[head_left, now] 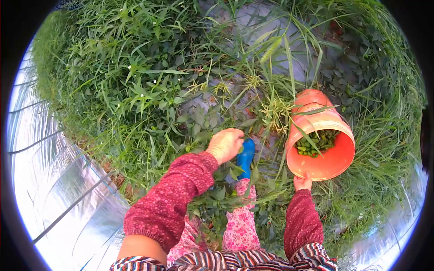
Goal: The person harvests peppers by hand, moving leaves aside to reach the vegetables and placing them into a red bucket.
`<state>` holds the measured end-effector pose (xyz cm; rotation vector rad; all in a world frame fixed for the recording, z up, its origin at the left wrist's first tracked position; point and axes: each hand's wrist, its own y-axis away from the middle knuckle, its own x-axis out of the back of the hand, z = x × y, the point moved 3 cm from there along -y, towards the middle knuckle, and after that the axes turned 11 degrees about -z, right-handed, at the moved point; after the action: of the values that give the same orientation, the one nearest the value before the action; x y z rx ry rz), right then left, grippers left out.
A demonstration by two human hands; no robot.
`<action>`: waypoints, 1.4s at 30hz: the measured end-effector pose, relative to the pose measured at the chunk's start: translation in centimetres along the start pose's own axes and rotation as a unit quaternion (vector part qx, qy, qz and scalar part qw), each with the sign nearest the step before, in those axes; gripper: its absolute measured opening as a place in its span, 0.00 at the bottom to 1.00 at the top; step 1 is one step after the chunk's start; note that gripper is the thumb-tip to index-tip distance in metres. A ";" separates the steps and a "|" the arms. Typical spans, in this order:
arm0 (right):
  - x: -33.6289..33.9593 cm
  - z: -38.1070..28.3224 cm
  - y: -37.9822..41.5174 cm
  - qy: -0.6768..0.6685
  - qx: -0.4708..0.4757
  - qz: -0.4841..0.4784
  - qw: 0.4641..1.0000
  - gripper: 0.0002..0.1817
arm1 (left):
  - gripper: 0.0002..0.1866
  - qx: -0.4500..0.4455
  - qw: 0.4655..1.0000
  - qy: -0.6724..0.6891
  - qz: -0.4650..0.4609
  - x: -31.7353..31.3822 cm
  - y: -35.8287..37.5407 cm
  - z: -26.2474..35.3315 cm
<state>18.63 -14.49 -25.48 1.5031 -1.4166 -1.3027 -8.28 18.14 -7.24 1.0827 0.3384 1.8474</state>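
From where I stand, the biggest thing is the tangled undergrowth (135,104), thick all around the orange bucket (323,165). Its stems could snag the bucket's wall if it were swung sideways, I'd judge, and jerk it out of line.

The bucket itself leans over, mouth turned toward the person; I can't tell whether its base rests on anything. A little more tilt could send the load over the lip.

To the left of the bucket, a trouser leg (239,226) runs down into a blue boot (244,162), set among the weeds. Leaves crowd around that foot, so a step taken there might catch and upset the balance.

The left hand (224,145) is left of the bucket, just above the boot, fingers curled in together; I cannot tell whether they pinch anything. The right hand (303,182) has the bucket's near rim, thumb over the edge, its other fingers out of sight beneath. With one hand at one spot, the rim could twist or slip if the weight shifts.

Smallest are the green peppers (314,142), heaped inside the bucket. Any that rolled out would be hard to spot, being as green as the leaves below.
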 end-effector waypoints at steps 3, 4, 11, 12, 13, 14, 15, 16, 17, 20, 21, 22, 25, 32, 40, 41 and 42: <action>-0.2 1.0 -0.1 -0.004 0.015 0.009 1.000 0.11 | 0.12 0.052 0.985 -0.162 0.007 1.3 2.3 -4.8; -0.1 1.2 -0.3 0.024 0.033 -0.006 0.999 0.12 | 0.15 0.105 0.980 -0.166 -0.028 1.4 3.3 -6.5; -9.9 1.8 6.0 0.133 0.050 -0.111 0.984 0.15 | 0.23 0.167 0.973 -0.087 -0.132 -1.4 10.5 -11.7; -12.1 1.3 7.2 0.145 0.069 -0.111 0.981 0.15 | 0.22 0.146 0.973 -0.086 -0.158 -2.0 10.9 -12.0; -14.6 0.9 8.8 0.158 0.084 -0.111 0.978 0.15 | 0.22 0.128 0.971 -0.086 -0.183 -2.8 11.6 -12.5; -16.7 0.5 10.0 0.181 0.097 -0.122 0.971 0.15 | 0.20 0.076 0.979 -0.110 -0.153 -5.0 11.8 -14.0; -18.0 -0.3 10.6 0.211 0.106 -0.132 0.963 0.16 | 0.20 0.046 0.990 -0.042 -0.125 -5.4 12.6 -13.9; -19.0 -0.7 11.1 0.234 0.085 -0.127 0.960 0.16 | 0.19 0.048 0.990 -0.052 -0.126 -6.3 13.3 -14.1; -20.2 -0.5 11.8 0.229 0.080 -0.126 0.962 0.15 | 0.19 0.057 0.988 -0.058 -0.131 -6.1 13.8 -13.4; -23.1 1.4 13.2 0.303 0.045 -0.129 0.943 0.17 | 0.24 0.077 0.971 -0.068 -0.217 -7.9 14.5 -13.7; -23.9 3.3 13.0 0.306 0.049 -0.133 0.942 0.17 | 0.24 0.078 0.970 -0.063 -0.221 -8.5 14.6 -15.1; -25.1 4.2 13.1 0.309 0.053 -0.141 0.939 0.17 | 0.26 0.074 0.966 -0.051 -0.244 -8.8 14.8 -15.4; -29.3 8.2 14.5 0.327 0.048 -0.159 0.930 0.19 | 0.28 0.072 0.958 -0.021 -0.275 -10.3 16.2 -16.0; -33.6 18.0 8.5 0.299 0.017 -0.227 0.927 0.13 | 0.30 0.023 0.965 0.058 -0.254 -6.2 15.4 -15.0; -31.5 22.6 12.1 0.385 -0.037 -0.229 0.893 0.17 | 0.09 0.048 0.992 0.053 0.106 7.4 12.1 -24.5; -32.0 23.2 13.8 0.389 -0.034 -0.229 0.892 0.17 | 0.07 0.100 0.991 -0.010 0.093 7.9 11.3 -26.7; -32.3 24.2 15.5 0.508 -0.071 -0.216 0.831 0.17 | 0.06 0.110 0.990 -0.065 0.065 8.1 10.9 -28.7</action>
<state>-5.78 17.92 -10.60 2.0083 -0.2860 -0.5696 -38.85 25.04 -12.59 1.3997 0.4104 1.8743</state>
